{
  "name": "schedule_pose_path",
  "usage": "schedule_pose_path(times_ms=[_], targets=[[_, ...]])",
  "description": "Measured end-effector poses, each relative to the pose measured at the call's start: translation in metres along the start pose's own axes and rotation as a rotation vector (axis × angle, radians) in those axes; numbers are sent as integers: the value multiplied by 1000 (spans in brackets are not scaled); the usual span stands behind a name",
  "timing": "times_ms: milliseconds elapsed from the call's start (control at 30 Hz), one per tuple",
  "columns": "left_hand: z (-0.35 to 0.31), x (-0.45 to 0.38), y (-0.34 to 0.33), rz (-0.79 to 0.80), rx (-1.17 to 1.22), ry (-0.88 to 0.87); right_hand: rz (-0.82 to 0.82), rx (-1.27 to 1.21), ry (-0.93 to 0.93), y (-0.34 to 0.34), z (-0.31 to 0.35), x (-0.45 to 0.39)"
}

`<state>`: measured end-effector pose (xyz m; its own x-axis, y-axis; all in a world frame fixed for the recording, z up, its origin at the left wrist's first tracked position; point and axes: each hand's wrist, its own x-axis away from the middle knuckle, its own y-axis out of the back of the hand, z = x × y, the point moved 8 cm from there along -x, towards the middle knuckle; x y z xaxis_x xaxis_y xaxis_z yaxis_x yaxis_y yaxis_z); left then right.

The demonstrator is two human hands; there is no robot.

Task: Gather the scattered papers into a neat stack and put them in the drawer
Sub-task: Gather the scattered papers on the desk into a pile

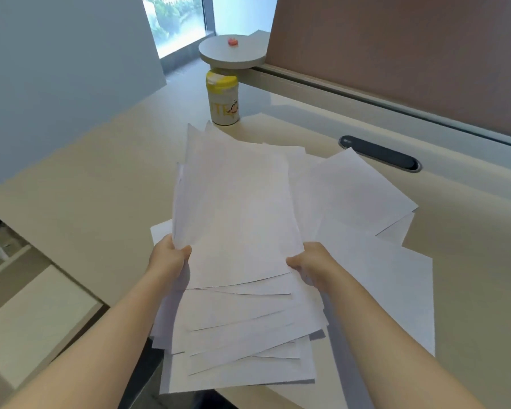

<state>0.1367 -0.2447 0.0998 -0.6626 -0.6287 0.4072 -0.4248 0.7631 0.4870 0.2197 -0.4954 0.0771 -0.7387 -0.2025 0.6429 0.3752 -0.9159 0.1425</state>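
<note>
Gripping papers (236, 208), left hand (170, 256), right hand (309, 261)

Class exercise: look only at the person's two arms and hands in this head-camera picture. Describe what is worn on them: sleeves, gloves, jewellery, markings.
Both forearms are bare for their whole visible length; no sleeve edge shows. The left hand and the right hand wear no gloves. No watch, bracelet, ring or marking is visible on either, though the fingers are partly hidden.

Plain white paper sheets (236, 208), matt and smooth, lie over a smooth cream desk (101, 178) with a soft sheen; glossy plastic canister (223, 98) and dark, glossy plastic cable slot (379, 153).
</note>
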Motion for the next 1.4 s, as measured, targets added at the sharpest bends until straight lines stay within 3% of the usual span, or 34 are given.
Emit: schedule_pose_path(times_ms=[167, 333, 533, 700, 833, 967, 1100, 1267, 1400], targets=[[-14, 10, -15, 86, 64, -18, -161, -107, 84, 35, 1, 18], [-48, 31, -65, 278, 55, -104, -305, -183, 89, 95, -22, 48], [-66, 70, -142, 545, -117, -136, -485, -286, -2, 156, -83, 87], [-61, 88, -182, 569, -303, -156, -614, -176, -48, 179, -111, 109], [-53, 98, -198, 605, -35, 34, -690, -107, -49, 192, -114, 114], [-55, 112, -210, 791, -150, 8, -694, -167, -20, 195, -111, 115], [-84, 98, -196, 662, -111, -183, -684, -338, -2, 189, -106, 105], [-113, 47, -163, 505, -63, -246, -447, -520, 65, 161, -65, 66], [-132, 10, -153, 463, -7, -295, -533, -500, 107, 154, -41, 35]])
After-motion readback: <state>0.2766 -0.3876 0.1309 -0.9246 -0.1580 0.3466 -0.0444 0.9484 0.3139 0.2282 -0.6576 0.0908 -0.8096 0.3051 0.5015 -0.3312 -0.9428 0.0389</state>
